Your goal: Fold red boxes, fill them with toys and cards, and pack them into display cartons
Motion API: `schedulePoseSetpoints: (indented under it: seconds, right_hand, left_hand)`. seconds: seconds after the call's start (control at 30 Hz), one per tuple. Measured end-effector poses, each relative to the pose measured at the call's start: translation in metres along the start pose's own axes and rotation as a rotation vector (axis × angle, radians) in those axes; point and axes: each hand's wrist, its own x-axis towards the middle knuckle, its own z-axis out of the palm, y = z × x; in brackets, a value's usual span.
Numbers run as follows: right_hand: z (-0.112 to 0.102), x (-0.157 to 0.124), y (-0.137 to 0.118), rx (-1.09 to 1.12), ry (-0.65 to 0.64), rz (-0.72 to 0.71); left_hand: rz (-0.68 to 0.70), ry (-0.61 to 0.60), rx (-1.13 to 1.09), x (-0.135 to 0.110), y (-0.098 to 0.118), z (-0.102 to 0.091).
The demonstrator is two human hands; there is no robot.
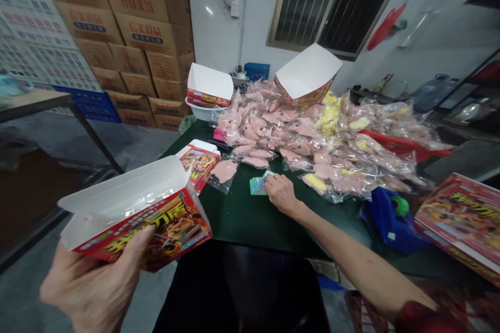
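Holding an open box [136,213] off the table's left edge in our left hand [91,286], fingers curled beneath to keep its mouth up, we've got our right hand [281,192], fingers bunched, pressing a small card [258,186] onto the table [250,223] beside bagged pink goods [273,135].

We make out large yellow Chinese characters on the red printed paper box [156,223] and red Chinese lettering on the stacked cardboard cartons [133,26], but both are too distorted or blurred for us to read with any confidence.
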Motion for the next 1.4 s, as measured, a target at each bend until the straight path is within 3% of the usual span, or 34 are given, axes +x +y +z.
schedulePoseSetpoints:
  seconds: [0.1,0.23,0.43,0.5,0.6,0.73,0.87,1.0,1.1,1.23,1.4]
  right_hand:
    - [-0.001,-0.002,-0.001,0.026,0.042,-0.030]
    - [-0.012,-0.010,0.002,0.067,0.111,-0.023]
    - [-0.059,-0.025,0.021,0.151,0.347,0.253]
    - [-0.085,-0.032,0.026,0.392,0.507,0.381]
    - [-0.128,-0.046,0.021,0.933,0.740,0.498]
    - [-0.169,-0.059,-0.007,1.250,0.865,0.395]
    - [-0.177,-0.049,-0.041,1.124,0.926,0.242]
    - [-0.161,-0.031,-0.057,0.782,1.000,0.177]
    - [-0.147,-0.026,-0.056,0.609,0.944,0.075]
    - [-0.140,-0.028,-0.054,0.333,0.680,-0.129]
    - [-0.146,-0.032,-0.069,0.245,0.318,-0.074]
  left_hand:
    - [0.057,0.002,-0.056,-0.005,0.010,0.009]
    - [0.064,-0.098,-0.130,-0.013,0.025,0.022]
    - [0.008,-0.195,-0.203,-0.025,0.030,0.036]
    - [-0.009,-0.222,-0.236,-0.030,0.031,0.046]
    - [-0.044,-0.279,-0.298,-0.040,0.035,0.063]
    - [-0.060,-0.494,-0.440,-0.054,0.042,0.083]
    - [-0.135,-0.742,-0.557,-0.063,0.039,0.090]
    - [-0.201,-0.809,-0.620,-0.065,0.035,0.088]
    - [-0.241,-0.815,-0.670,-0.066,0.036,0.088]
    - [-0.214,-0.794,-0.709,-0.066,0.039,0.088]
    - [-0.096,-0.785,-0.675,-0.069,0.037,0.086]
